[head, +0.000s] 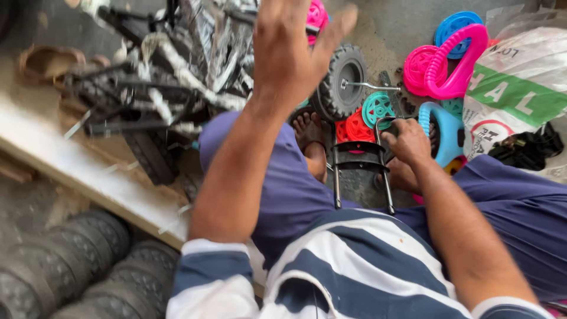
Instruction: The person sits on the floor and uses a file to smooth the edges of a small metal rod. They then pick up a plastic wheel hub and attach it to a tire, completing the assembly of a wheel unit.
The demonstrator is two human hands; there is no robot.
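Note:
My left hand (292,50) is raised with fingers spread, blurred, holding nothing, above a heap of black and silver metal frames (159,88). My right hand (407,142) is closed on the top bend of a black and silver metal frame (361,171) that stands between my knees. A black rubber wheel with a metal axle rod (345,80) lies just beyond my left hand. Red (357,127) and teal (377,109) plastic wheel hubs lie next to the frame. My bare foot (310,133) rests beside them.
Pink (452,62) and blue (446,130) plastic handles and pink (418,68) and blue (452,26) discs lie at the right. A white printed sack (520,88) stands at far right. Black tyres (71,260) are stacked at bottom left beside a wooden plank (88,171).

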